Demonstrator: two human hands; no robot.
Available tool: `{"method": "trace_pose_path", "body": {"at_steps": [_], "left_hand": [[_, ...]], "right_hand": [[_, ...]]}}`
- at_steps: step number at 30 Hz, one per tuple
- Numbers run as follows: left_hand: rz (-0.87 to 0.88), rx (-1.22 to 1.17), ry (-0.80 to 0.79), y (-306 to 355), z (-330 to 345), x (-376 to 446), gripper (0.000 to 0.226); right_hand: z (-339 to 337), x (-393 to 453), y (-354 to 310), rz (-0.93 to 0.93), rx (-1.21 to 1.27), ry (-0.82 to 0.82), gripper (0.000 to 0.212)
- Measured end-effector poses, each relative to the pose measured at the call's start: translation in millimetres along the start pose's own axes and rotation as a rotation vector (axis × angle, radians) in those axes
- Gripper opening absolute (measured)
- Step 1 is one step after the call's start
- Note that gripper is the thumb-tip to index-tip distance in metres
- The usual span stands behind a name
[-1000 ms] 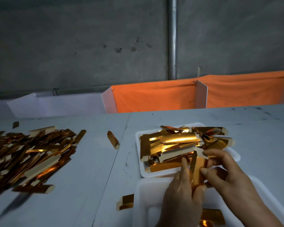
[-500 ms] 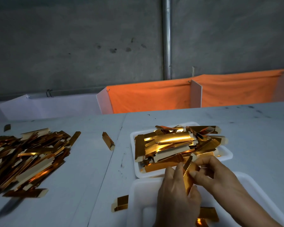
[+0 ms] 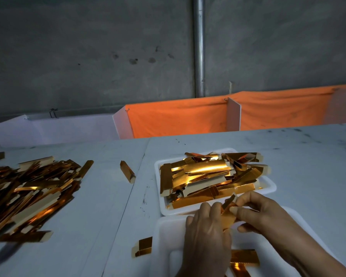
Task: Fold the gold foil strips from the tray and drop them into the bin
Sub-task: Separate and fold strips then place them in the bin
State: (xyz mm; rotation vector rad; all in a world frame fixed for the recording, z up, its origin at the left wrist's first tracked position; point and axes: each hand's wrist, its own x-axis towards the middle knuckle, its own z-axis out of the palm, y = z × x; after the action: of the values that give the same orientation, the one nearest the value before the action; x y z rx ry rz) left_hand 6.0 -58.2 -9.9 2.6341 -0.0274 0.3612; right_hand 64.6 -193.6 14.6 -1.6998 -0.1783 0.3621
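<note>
grey table [image 3: 288, 156] under concrete wall [image 3: 88, 56]; both hands' fingers [image 3: 233, 209] pinch one gold strip [image 3: 228, 215] over white bin [image 3: 166, 232]

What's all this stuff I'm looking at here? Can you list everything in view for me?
foil strip in hand: one, gold, held over the bin between both hands
tray: one, white, mid table, heaped with gold strips
bin: one, white, nearest the person, a few folded gold pieces inside
loose pile: many gold strips, on the table at left
stray pieces: gold, one between pile and tray, one left of the bin, one far left
table: grey-white
cloth: orange, draped behind the table
pipe: one, grey, upright on the wall
left hand: grip on the strip
right hand: pinches the strip
</note>
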Motion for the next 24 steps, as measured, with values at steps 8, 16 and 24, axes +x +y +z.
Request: {"method": "trace_pose_path", "body": {"at_steps": [8, 16, 24], "left_hand": [[0.020, 0.089, -0.051, -4, 3, 1, 0.055], [-0.001, 0.028, -0.096, -10, 5, 1, 0.066], [0.019, 0.019, -0.106, -10, 4, 1, 0.060]], "right_hand": [[-2, -1, -2, 0.060, -0.036, -0.109, 0.009], [2, -1, 0, 0.070, -0.044, -0.101, 0.005], [1, -2, 2, 0.058, -0.102, -0.155, 0.012]]}}
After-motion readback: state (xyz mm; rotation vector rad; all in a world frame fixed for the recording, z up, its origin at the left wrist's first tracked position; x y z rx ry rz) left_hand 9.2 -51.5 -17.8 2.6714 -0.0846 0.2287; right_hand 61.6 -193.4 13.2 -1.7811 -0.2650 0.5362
